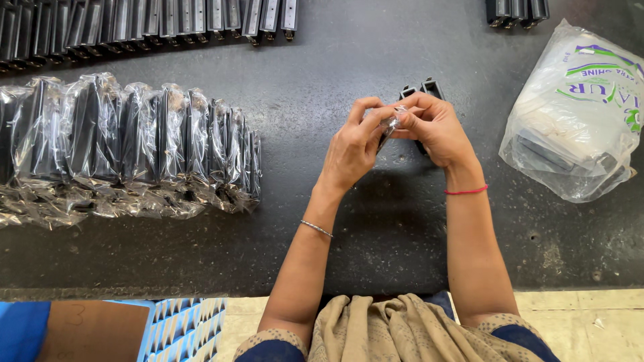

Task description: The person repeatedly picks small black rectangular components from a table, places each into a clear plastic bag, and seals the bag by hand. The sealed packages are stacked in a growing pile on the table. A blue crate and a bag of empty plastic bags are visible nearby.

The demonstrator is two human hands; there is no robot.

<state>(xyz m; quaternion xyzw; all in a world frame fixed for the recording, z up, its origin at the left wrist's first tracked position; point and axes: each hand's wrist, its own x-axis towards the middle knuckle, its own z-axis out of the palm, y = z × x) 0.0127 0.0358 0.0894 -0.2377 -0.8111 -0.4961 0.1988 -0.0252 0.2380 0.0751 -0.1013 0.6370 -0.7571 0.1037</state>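
your beige cloth [396,328] sits nearest; beyond it, over the worktop [376,241], your left hand [352,147] and right hand [436,127] pinch closed on a small black part [424,87] in clear wrap [391,124]. keep the film taut.

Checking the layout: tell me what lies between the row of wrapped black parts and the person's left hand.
Only bare dark tabletop separates the wrapped row from the left hand, in the head view.
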